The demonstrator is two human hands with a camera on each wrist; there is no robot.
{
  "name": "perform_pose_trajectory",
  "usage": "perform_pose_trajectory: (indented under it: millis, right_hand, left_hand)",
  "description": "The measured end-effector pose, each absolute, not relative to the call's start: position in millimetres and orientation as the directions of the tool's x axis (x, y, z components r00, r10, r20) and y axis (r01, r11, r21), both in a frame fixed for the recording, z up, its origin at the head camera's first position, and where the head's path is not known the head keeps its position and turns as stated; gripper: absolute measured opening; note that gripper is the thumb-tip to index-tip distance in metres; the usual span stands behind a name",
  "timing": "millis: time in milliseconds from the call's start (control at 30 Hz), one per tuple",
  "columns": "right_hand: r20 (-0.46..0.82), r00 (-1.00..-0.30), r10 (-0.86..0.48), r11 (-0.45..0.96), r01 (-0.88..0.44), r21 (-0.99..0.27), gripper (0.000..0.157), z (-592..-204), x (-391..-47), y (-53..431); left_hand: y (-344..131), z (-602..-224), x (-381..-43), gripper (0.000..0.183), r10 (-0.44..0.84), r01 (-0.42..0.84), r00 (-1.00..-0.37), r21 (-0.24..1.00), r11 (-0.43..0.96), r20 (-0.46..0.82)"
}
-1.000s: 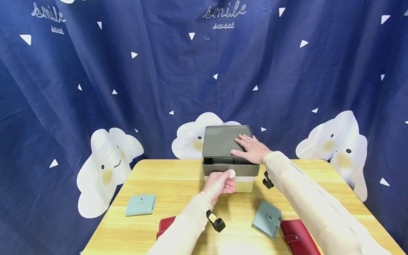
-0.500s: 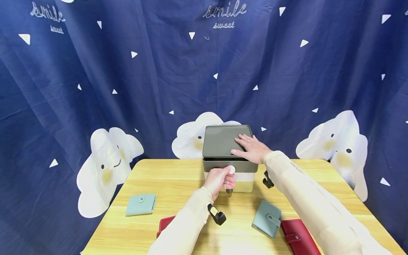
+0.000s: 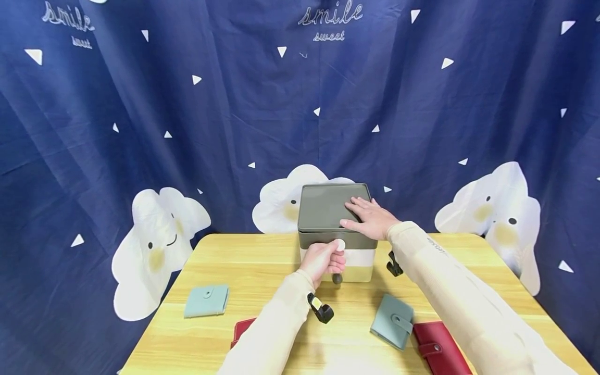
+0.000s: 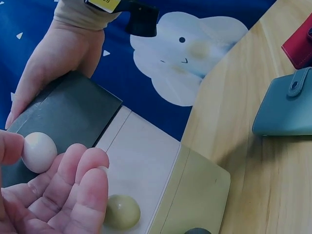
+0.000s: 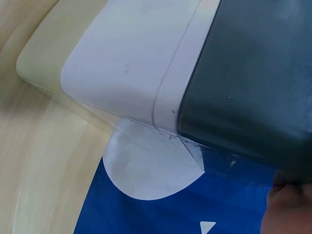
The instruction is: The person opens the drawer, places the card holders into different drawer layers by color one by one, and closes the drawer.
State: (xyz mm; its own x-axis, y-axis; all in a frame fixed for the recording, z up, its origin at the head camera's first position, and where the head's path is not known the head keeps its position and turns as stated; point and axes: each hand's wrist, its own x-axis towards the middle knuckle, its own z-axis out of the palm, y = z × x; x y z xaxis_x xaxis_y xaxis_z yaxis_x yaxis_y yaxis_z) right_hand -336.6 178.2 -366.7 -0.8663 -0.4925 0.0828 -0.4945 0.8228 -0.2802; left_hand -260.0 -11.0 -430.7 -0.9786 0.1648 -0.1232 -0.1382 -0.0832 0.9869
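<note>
A small desktop drawer box [image 3: 323,208] stands at the back of the table, with a dark grey top drawer, a white middle drawer [image 4: 141,161] and a yellow bottom drawer [image 4: 200,187]. My left hand [image 3: 323,262] pinches the round white knob [image 4: 39,152] of the grey drawer, whose front sits flush with the box. Below it, a yellow-green knob [image 4: 123,212] shows on the white drawer and a dark knob [image 3: 337,278] on the yellow one. Fingers spread, my right hand [image 3: 367,219] rests flat on the box's grey top.
A light blue snap wallet [image 3: 206,301] lies at the left of the wooden table [image 3: 244,260]. Nearer me at right are another blue wallet [image 3: 392,322] and a long red wallet [image 3: 442,349]. My left sleeve partly covers a red wallet [image 3: 242,329]. A blue curtain [image 3: 262,104] hangs behind.
The grey top drawer has slid back into the box, closing the gap that showed its inside. My left hand moved inward with its knob; the right hand stayed on top.
</note>
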Motion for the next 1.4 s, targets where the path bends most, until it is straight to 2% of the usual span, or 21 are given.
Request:
perform_pose_trajectory:
  millis: [633,800,1000,1133,1200,1300,1400]
  right_hand:
    - [0.082,-0.864,-0.497,0.818,-0.498,-0.288,0.084,-374,-337,174]
    - [0.100,-0.863,-0.495,0.813,-0.500,-0.297,0.083,-371,-337,173]
    - [0.117,-0.868,-0.482,0.818,-0.494,-0.294,0.083,-372,-339,174]
    - [0.116,-0.869,-0.482,0.819,-0.493,-0.292,0.084,-374,-340,174]
    - [0.115,-0.871,-0.478,0.820,-0.490,-0.295,0.083,-374,-339,175]
    - [0.118,-0.873,-0.473,0.820,-0.486,-0.302,0.082,-372,-337,176]
    - [0.115,-0.875,-0.471,0.822,-0.482,-0.303,0.081,-370,-336,176]
  left_hand:
    - [-15,-435,-259,0.046,0.154,-0.147,-0.979,0.986,-0.083,-0.134]
    - [-15,-431,-257,0.045,0.140,-0.103,-0.985,0.994,-0.030,-0.098]
    - [-19,-427,-258,0.047,0.129,-0.024,-0.991,0.991,0.132,-0.041]
    - [-27,-422,-257,0.046,0.141,0.025,-0.990,0.964,0.266,-0.013]
    - [-33,-415,-255,0.044,0.154,0.088,-0.987,0.927,0.365,0.034]
    - [-42,-399,-252,0.037,0.190,0.235,-0.969,0.806,0.543,0.155]
    - [-50,-381,-251,0.031,0.246,0.408,-0.909,0.592,0.695,0.338]
